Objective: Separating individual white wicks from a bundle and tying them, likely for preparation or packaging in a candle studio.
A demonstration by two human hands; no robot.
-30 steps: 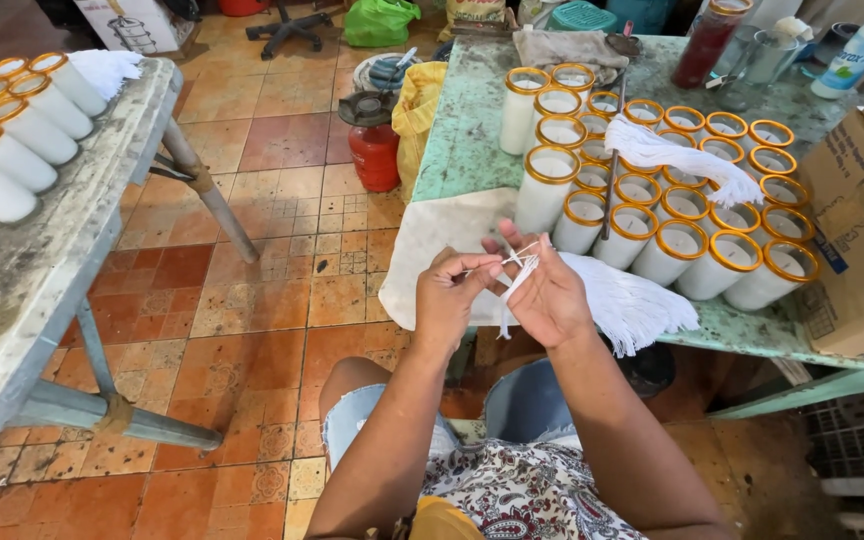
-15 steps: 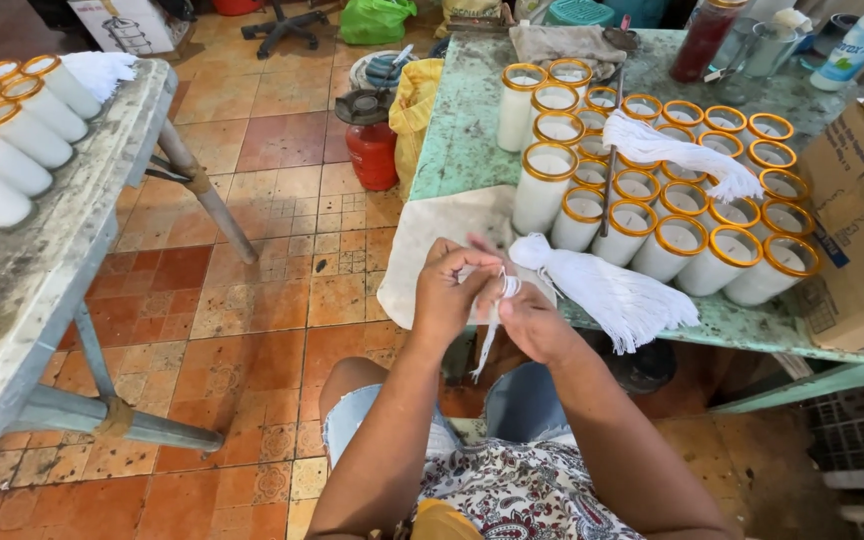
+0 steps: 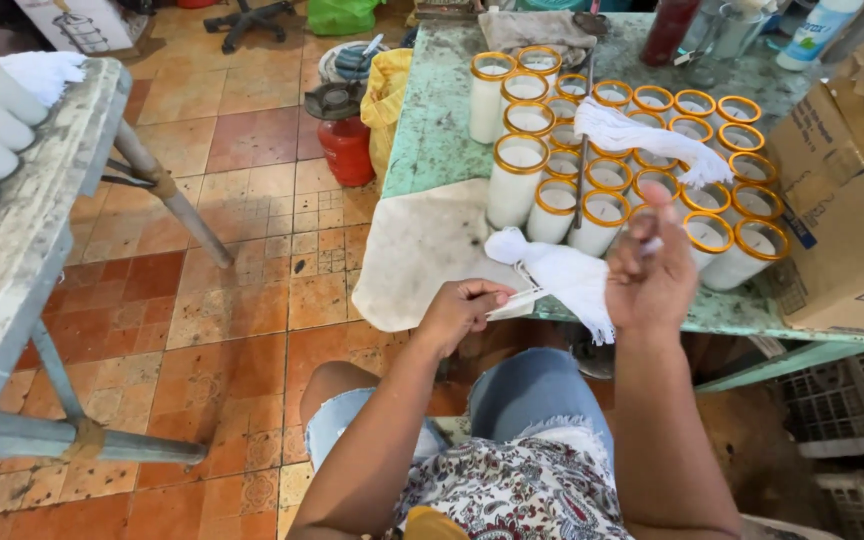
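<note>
**Wick bundle held between two hands**

Fingers of my left hand [image 3: 462, 312] are pinched on the lower end of a thin white wick [image 3: 514, 303], pulling it out of the bundle of white wicks [image 3: 562, 275] that hangs just right of them, over the near edge of the table [image 3: 422, 140]. Left of that hand I see only tiled floor [image 3: 242, 230] and, well apart, another table [image 3: 22, 250] carrying white candles on their sides.

Right of the bundle, my right hand [image 3: 652, 275] is raised with its fingers closed around something small and pale; I judge it to be the bundle's upper end or a loose strand, but cannot tell which.

Beyond both hands stand glass candle jars [image 3: 602, 200] with orange rims, packed touching one another, a second tuft of wicks [image 3: 642, 140] lying across them. Right of the right hand sits a cardboard box [image 3: 842, 210].

The wicks look light, limp and easily frayed, so I would take one near its tip with a fingertip pinch and draw gently. The jars look breakable, and heavy with wax.
</note>
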